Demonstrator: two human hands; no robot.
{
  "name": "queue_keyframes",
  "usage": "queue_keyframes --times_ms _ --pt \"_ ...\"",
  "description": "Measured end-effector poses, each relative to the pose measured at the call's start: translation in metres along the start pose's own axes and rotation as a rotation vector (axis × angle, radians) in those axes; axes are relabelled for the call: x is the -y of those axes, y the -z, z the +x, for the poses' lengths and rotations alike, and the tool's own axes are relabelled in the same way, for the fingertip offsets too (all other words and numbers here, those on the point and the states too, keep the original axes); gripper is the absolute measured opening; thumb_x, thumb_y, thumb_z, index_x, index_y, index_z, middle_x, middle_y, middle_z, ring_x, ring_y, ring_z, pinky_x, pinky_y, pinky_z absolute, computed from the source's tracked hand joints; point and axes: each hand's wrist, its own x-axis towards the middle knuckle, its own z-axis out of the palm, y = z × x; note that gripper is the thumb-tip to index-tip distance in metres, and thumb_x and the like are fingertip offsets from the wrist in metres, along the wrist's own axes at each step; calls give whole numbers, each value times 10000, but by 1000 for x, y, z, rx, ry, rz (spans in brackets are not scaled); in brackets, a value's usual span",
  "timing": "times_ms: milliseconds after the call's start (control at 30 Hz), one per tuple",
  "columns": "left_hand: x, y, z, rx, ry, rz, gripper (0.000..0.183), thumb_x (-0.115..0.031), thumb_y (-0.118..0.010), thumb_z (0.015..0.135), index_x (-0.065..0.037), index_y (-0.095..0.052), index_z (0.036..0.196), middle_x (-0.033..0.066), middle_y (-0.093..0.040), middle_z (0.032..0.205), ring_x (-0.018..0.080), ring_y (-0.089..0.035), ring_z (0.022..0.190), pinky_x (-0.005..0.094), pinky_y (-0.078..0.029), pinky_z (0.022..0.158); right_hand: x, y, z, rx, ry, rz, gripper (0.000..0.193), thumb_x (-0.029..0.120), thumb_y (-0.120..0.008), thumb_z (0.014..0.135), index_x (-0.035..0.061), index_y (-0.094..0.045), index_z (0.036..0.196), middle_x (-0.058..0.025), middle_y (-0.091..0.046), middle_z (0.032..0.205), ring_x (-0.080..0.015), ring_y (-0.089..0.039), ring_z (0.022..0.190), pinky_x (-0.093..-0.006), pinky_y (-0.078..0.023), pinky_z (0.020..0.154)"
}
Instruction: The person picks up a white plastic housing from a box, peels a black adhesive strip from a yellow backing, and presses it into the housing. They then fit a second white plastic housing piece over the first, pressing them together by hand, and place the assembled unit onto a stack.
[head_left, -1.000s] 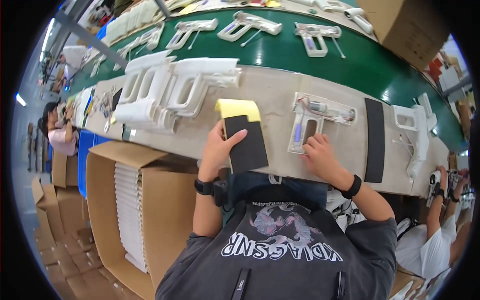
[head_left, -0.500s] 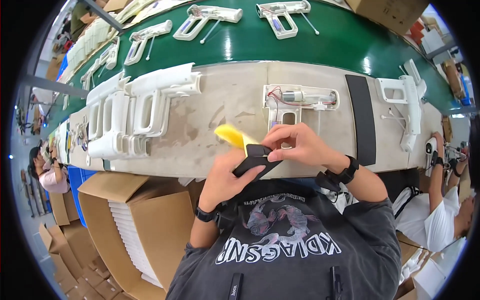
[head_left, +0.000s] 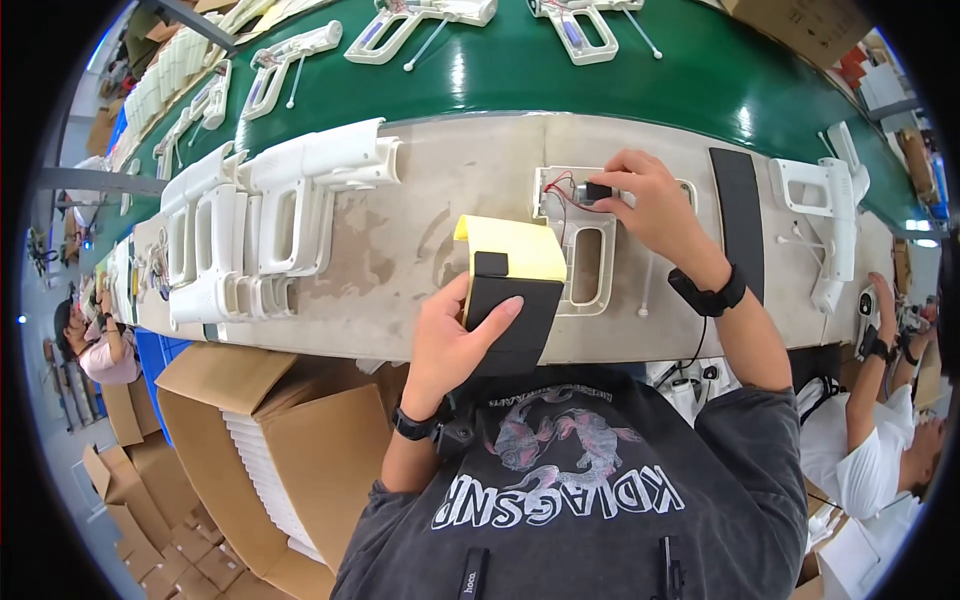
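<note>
The green belt [head_left: 455, 97] is stretching across beyond the open shell [head_left: 608, 265], and the tabletop [head_left: 390, 300] is spreading under and around that shell. A carton [head_left: 335, 475] is standing well to the shell's near left, below the tabletop's edge. White housings [head_left: 325, 170] are lying grouped well to the shell's left, and a black strip [head_left: 738, 225] is lying just to its right. The shell itself is lying open-side up, its handle loop pointing toward the person.

At the shell's near left, the sheet [head_left: 535, 325] is being held tilted, its black face up and its yellow backing [head_left: 515, 245] curling at the far end. The left grip [head_left: 447, 335] is grasping the sheet by its left edge, the thumb pressing flat across the black face. The right forearm is reaching up over the shell's right part; the right grip [head_left: 650, 200] is bending down with thumb and fingers pinching a black patch [head_left: 598, 190] against the motor [head_left: 582, 192] in the shell's upper part. Red wires [head_left: 552, 190] are looping beside the motor.

Compared with half a second ago, the right grip is working at the motor instead of at the sheet, and the black patch is now partly covering the motor.
</note>
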Motion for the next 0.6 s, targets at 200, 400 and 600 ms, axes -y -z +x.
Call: queue_keyframes --times_ms 200,400,600 --pt "4 -8 -2 -56 -113 99 295 -103 -740 904 20 -666 1162 103 -746 979 162 -691 803 284 -537 732 71 8 -6 -74 -44 174 313 63 -799 805 45 -728 1109 -53 -666 922 -188 -618 848 -316 -500 736" --pt "-2 -18 -11 -164 -489 723 197 -15 -704 842 -10 -651 1032 151 -671 979 365 -630 922 451 -511 748 120 -20 -15 205 -253 751 288 94 -788 871 10 -686 1126 -1 -632 842 -62 -577 768 -225 -482 696" --pt "5 13 -11 -119 -254 403 282 -108 -757 883 12 -659 1119 163 -716 957 297 -704 825 365 -547 738 91 -5 -11 100 -127 619 339 65 -780 851 16 -662 1165 -26 -630 940 -112 -576 842 -260 -487 768"
